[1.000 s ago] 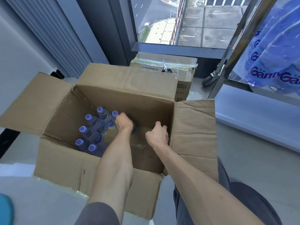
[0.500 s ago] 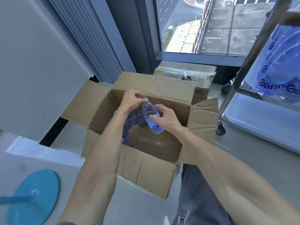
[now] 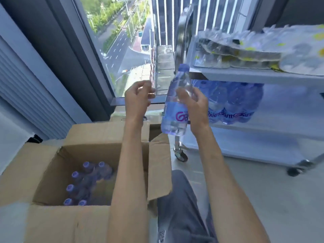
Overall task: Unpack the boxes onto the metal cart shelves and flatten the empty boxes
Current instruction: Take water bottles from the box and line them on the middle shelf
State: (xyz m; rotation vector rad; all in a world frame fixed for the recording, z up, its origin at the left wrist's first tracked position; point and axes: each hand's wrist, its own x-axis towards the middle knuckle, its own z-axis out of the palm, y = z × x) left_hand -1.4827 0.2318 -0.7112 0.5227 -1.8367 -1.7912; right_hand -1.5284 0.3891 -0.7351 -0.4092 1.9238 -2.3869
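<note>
Open box (image 3: 52,223): nearest us, flaps spread, purple-capped bottles (image 3: 84,183) standing inside.
Right hand (image 3: 194,106): above the box's right flap, our fingers wrapped round a water bottle (image 3: 175,109), roughly upright.
Left hand (image 3: 138,97): above the box, fingers loosely curled, holding nothing.
Metal cart (image 3: 259,76): beyond the box, right; wrapped bottle packs (image 3: 233,102) on its shelves.

Your right hand (image 3: 192,109) covers part of the bottle (image 3: 175,109), so you can read only the first letters of its label. Your left forearm hides the right side of the open box (image 3: 52,223), whose near flap runs off the bottom edge. The cart (image 3: 245,74) is cut off at the right edge, and the wrapped packs (image 3: 263,48) on its top shelf are blurred.
</note>
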